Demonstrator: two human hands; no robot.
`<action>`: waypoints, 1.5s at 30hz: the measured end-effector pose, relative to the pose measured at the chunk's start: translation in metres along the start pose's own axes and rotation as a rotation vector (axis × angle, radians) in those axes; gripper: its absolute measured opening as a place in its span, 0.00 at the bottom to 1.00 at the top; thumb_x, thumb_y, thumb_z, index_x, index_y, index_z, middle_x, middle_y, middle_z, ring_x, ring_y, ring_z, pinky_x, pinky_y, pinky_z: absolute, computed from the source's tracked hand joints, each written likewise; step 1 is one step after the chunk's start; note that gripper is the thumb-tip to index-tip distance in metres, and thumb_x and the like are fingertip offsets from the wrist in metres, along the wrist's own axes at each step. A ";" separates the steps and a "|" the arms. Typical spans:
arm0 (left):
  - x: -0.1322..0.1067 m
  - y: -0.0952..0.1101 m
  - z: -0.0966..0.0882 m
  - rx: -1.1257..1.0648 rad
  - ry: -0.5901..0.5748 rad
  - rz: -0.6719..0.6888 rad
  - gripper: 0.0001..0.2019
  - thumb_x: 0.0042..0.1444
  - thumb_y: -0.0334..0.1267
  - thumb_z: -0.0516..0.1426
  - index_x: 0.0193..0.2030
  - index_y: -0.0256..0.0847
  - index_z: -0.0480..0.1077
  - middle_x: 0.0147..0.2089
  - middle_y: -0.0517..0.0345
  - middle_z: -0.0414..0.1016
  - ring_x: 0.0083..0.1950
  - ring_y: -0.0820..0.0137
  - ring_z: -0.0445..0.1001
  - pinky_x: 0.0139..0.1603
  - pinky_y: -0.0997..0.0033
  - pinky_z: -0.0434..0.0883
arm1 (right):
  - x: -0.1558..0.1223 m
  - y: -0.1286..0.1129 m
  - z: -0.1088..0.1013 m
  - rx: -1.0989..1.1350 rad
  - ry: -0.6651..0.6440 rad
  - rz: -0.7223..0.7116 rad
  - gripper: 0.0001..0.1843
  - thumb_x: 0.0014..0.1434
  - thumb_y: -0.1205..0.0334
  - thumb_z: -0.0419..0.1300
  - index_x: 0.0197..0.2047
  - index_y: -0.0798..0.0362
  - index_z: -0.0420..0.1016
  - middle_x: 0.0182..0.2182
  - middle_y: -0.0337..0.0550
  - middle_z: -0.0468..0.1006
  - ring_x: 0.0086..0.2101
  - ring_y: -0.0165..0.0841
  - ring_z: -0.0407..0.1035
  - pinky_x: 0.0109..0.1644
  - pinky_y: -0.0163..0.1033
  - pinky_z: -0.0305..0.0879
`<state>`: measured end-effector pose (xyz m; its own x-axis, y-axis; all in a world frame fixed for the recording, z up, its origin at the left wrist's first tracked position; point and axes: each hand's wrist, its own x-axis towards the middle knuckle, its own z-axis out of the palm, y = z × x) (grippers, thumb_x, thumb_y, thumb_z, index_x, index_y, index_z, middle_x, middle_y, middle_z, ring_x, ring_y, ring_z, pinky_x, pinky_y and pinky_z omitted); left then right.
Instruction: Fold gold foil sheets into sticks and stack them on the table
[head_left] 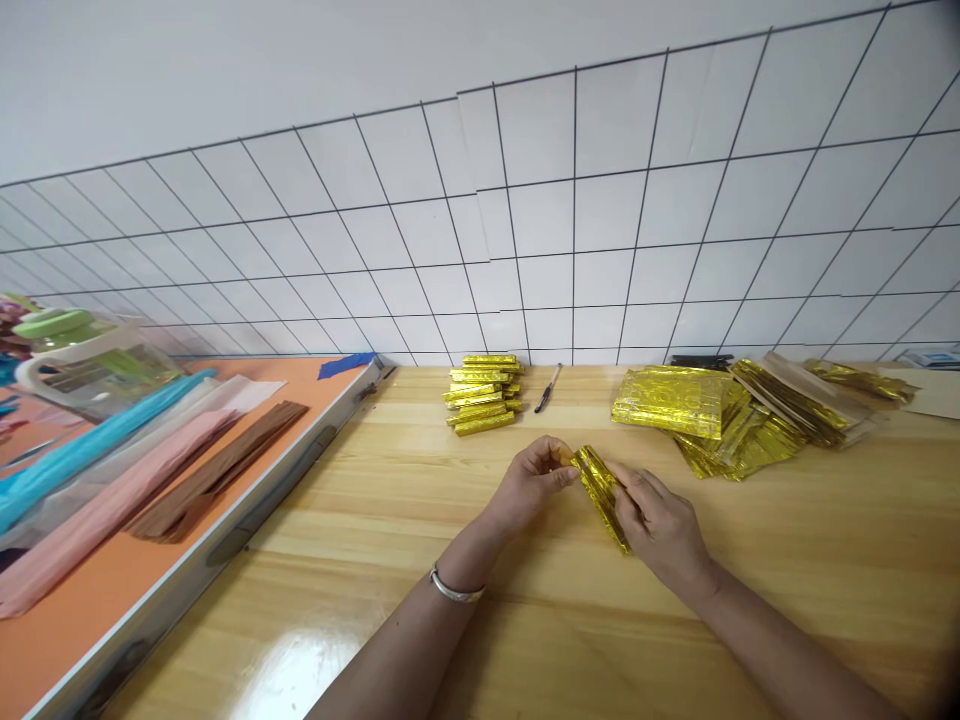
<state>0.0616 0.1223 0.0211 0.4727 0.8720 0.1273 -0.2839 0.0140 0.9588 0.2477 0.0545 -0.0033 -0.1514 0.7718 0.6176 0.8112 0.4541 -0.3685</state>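
Between my hands is a narrow bundle of shiny gold foil strips (pixel 600 497), slanted over the wooden table. My left hand (pixel 534 480), with a bangle on its wrist, pinches the bundle's upper left end with thumb and fingers. Along the bundle's right side, my right hand (pixel 664 525) grips it, fingers behind and thumb hidden in part. Farther back lies a stack of small gold foil bundles (pixel 484 393). To the right sit flat gold foil pieces (pixel 667 400) in a loose pile.
A pen (pixel 548 388) lies behind my hands. More gold foil strips in a clear sleeve (pixel 795 400) are at the back right. On the left, an orange surface with a raised edge holds brown crepe paper (pixel 217 470), pink and blue rolls, and a clear jug (pixel 97 355). A tiled wall rises behind.
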 end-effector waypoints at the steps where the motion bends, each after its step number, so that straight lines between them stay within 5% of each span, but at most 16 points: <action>1: 0.000 -0.001 -0.001 0.005 -0.002 0.004 0.13 0.46 0.39 0.65 0.33 0.36 0.67 0.30 0.62 0.67 0.30 0.78 0.62 0.33 0.77 0.60 | 0.000 0.000 0.000 -0.003 -0.003 0.002 0.24 0.60 0.70 0.50 0.59 0.48 0.61 0.47 0.42 0.75 0.44 0.33 0.70 0.51 0.40 0.66; 13: -0.002 -0.007 0.001 0.138 0.041 0.152 0.07 0.49 0.36 0.63 0.33 0.37 0.71 0.37 0.57 0.65 0.40 0.72 0.66 0.39 0.73 0.64 | -0.001 -0.003 0.000 -0.156 -0.068 -0.055 0.25 0.59 0.71 0.50 0.59 0.50 0.62 0.44 0.43 0.76 0.41 0.33 0.71 0.47 0.38 0.67; 19: -0.003 -0.008 0.002 0.113 0.072 0.116 0.06 0.50 0.36 0.63 0.33 0.38 0.71 0.44 0.55 0.66 0.45 0.70 0.66 0.42 0.73 0.64 | -0.001 -0.005 0.000 -0.136 -0.062 -0.044 0.23 0.59 0.71 0.51 0.58 0.51 0.64 0.42 0.43 0.76 0.40 0.32 0.71 0.46 0.37 0.67; 29: -0.004 -0.011 0.004 0.036 0.065 0.073 0.08 0.50 0.36 0.62 0.35 0.37 0.70 0.46 0.54 0.69 0.44 0.70 0.67 0.45 0.71 0.64 | 0.001 -0.007 -0.002 -0.110 -0.069 -0.059 0.22 0.61 0.68 0.50 0.58 0.52 0.63 0.44 0.46 0.76 0.43 0.34 0.71 0.48 0.39 0.68; 35: -0.005 -0.011 0.007 -0.002 0.042 0.031 0.09 0.52 0.38 0.61 0.35 0.36 0.67 0.48 0.52 0.69 0.37 0.75 0.68 0.37 0.74 0.66 | 0.001 -0.007 -0.003 -0.077 -0.069 -0.091 0.22 0.61 0.68 0.50 0.59 0.51 0.62 0.46 0.46 0.76 0.45 0.35 0.71 0.50 0.41 0.68; 45: -0.004 -0.014 0.015 -0.023 0.159 0.038 0.12 0.49 0.38 0.63 0.33 0.36 0.63 0.44 0.54 0.69 0.33 0.77 0.67 0.32 0.76 0.67 | 0.001 -0.009 -0.003 -0.007 -0.087 -0.058 0.23 0.62 0.68 0.50 0.60 0.50 0.60 0.47 0.47 0.74 0.46 0.35 0.69 0.50 0.42 0.68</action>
<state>0.0764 0.1117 0.0112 0.3242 0.9384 0.1196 -0.3191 -0.0105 0.9477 0.2420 0.0502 0.0023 -0.2465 0.7803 0.5748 0.8034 0.4962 -0.3291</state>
